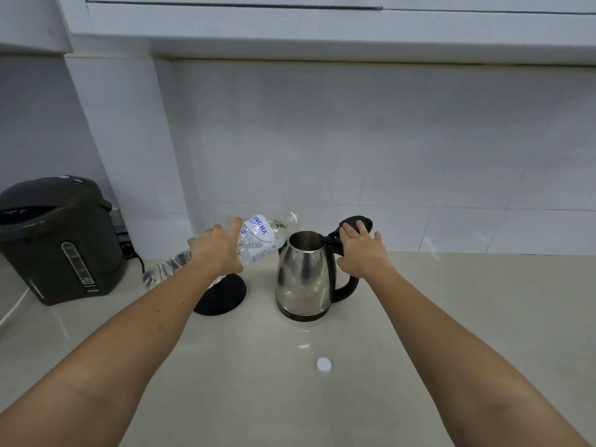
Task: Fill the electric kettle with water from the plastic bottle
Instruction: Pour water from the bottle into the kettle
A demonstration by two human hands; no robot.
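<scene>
The plastic water bottle (254,241) is gripped around its labelled middle by the left hand (216,250), fingers wrapped, and is held tilted with its uncapped neck raised toward the kettle's open mouth. The raised black lid (354,224) is held back by the right hand (361,251), fingers laid flat on it. The stainless electric kettle (304,275) stands on the pale countertop (290,398), beside its black base (222,298). A white bottle cap (323,364) lies nearer. A dark thermo pot (58,240) stands far left.

"SINGHA WATER" — blue print on the plastic bottle's label (258,235)
</scene>
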